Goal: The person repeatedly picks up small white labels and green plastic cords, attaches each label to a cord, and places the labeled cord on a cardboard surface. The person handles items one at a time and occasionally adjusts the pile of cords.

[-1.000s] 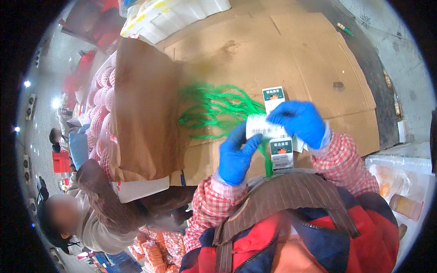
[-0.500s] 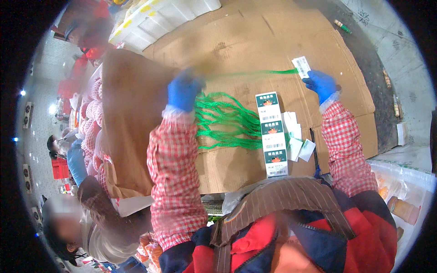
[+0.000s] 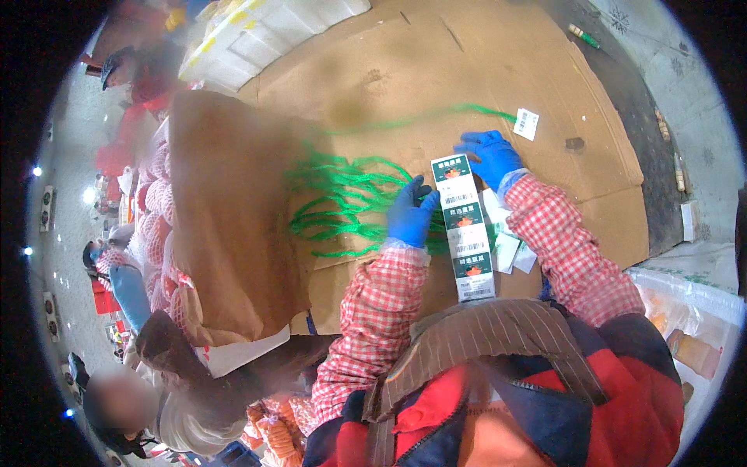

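Observation:
A strip of green-and-white labels (image 3: 465, 219) lies lengthwise before me on the cardboard. My left hand (image 3: 412, 214), in a blue glove, is beside its left edge, thumb and fingers apart. At the strip's upper right is my right hand (image 3: 492, 158), gloved in blue too, its fingers stretched leftward and holding nothing visible. Green mesh netting (image 3: 350, 198) lies bunched left of the strip, partly behind my left hand. Farther off, a single green mesh length (image 3: 476, 110) ends at a white tag (image 3: 526, 124). More white tags (image 3: 506, 251) sit right of the strip, under my right forearm.
A cardboard sheet (image 3: 545, 70) covers the work surface. Brown paper (image 3: 229, 218) drapes at left, beside pink foam-netted goods (image 3: 159, 202). A white foam box (image 3: 264, 39) stands at the far left. Near the left edge, a co-worker (image 3: 187, 405) leans close.
My right hand has let go of the tagged green mesh, which now lies on the cardboard, and moved left. My left hand has come right and nearer, to the label strip.

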Demonstrator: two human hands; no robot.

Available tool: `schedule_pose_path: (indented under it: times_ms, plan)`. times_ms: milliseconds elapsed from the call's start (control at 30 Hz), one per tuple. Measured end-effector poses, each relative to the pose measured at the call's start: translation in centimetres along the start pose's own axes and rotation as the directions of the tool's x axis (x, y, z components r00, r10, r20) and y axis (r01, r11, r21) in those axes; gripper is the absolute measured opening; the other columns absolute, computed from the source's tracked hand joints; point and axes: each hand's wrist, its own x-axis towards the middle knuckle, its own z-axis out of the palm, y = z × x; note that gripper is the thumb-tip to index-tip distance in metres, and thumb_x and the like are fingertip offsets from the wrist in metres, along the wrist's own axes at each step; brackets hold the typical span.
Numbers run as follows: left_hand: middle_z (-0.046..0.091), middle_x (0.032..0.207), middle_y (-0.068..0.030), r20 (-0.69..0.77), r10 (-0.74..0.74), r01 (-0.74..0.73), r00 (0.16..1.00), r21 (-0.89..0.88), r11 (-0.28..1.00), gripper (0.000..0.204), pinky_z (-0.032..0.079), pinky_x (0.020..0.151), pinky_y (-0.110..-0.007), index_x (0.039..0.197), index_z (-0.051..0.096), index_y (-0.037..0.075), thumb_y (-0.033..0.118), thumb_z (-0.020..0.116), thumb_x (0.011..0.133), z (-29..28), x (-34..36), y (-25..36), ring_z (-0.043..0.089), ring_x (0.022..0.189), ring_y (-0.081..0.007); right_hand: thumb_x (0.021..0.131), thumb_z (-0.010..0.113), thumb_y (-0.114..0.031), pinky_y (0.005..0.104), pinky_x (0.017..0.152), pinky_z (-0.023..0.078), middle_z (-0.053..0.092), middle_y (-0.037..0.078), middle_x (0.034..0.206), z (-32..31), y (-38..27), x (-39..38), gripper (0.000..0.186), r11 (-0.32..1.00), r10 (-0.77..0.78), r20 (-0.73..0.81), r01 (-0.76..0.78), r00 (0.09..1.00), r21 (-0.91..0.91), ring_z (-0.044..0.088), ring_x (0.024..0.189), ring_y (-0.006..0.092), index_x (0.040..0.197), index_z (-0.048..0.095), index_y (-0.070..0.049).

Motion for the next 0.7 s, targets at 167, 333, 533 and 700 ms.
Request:
schedule_pose_path:
  times_ms: [167, 333, 533, 700]
  plan:
    - [0.057, 0.089, -0.0086, 0.115, 0.028, 0.006, 0.993, -0.29, 0.957, 0.034, 0.041, 0.071, -0.025, 0.101, 0.049, -0.006, 0.012, 0.059, 0.073, -0.7, -3.5, 3.3, 0.051, 0.08, -0.012, 0.073, 0.055, -0.011, 0.0264, 0.07, 0.043, 0.058, 0.006, 0.085, -2.5, -4.4, -1.2, 0.015, 0.753, 0.101, 0.064, -0.119, 0.993, 0.647, 0.055, 0.08, 0.0173, 0.086, 0.06, -0.008]
    - [0.058, 0.087, -0.0079, -0.081, 0.087, -0.108, 0.993, -0.3, 0.948, 0.021, 0.042, 0.07, -0.024, 0.093, 0.056, -0.002, -0.003, 0.056, 0.071, -0.4, -9.6, 6.4, 0.053, 0.077, -0.0124, 0.073, 0.052, 0.0, 0.0219, 0.067, 0.042, 0.058, 0.006, 0.083, -5.7, -8.6, -4.6, 0.017, 0.353, 0.137, 0.189, -0.226, 0.972, 0.908, 0.053, 0.075, 0.0104, 0.088, 0.059, -0.004]
    - [0.058, 0.087, -0.0077, -0.189, 0.131, -0.188, 0.973, -0.329, 0.926, 0.02, 0.042, 0.069, -0.023, 0.091, 0.057, -0.002, -0.004, 0.057, 0.071, -0.6, -13.3, 7.1, 0.053, 0.076, -0.012, 0.07, 0.055, 0.004, 0.0209, 0.062, 0.041, 0.054, 0.003, 0.073, -7.0, -10.5, -8.6, 0.011, 0.667, -0.06, 0.044, 0.008, 0.997, 0.745, 0.051, 0.069, 0.0095, 0.08, 0.057, -0.001]
    - [0.059, 0.085, -0.0075, -0.197, 0.161, -0.201, 0.967, -0.205, 0.958, 0.02, 0.043, 0.068, -0.023, 0.091, 0.056, -0.002, -0.004, 0.057, 0.07, -0.6, -14.7, 6.4, 0.054, 0.075, -0.0121, 0.073, 0.055, -0.001, 0.0225, 0.069, 0.041, 0.054, 0.006, 0.082, -7.8, -10.7, -10.7, 0.018, 0.457, -0.023, 0.156, -0.128, 0.988, 0.88, 0.051, 0.078, 0.0121, 0.091, 0.054, 0.0]
